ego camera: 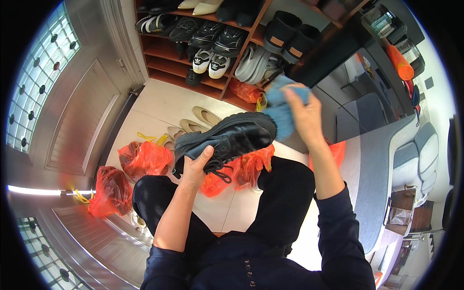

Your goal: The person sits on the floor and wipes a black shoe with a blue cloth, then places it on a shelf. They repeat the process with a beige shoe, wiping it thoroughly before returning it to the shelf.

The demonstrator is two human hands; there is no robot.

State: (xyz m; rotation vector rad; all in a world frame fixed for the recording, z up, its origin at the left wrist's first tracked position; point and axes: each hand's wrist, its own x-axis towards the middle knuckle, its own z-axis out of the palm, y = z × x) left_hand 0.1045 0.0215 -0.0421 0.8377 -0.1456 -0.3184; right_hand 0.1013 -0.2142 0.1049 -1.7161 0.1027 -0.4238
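Observation:
My left hand [197, 166] grips a black leather lace-up shoe [232, 141] at its heel end, with the thumb on the shoe's side. The shoe lies tilted in the air above my knees, its thick sole turned up and away from me and its laces hanging down. In my right hand [302, 112] is a blue cloth [281, 108], somewhat blurred, at the shoe's toe. Part of the cloth is hidden behind the fingers and the shoe's toe.
Red plastic bags [145, 159] and beige flat shoes [204, 115] lie on the tiled floor [152, 105]. Beyond them stands a wooden shoe rack [181, 74] filled with footwear. A metal door [79, 108] is on the left, and a grey upholstered seat [373, 181] on the right.

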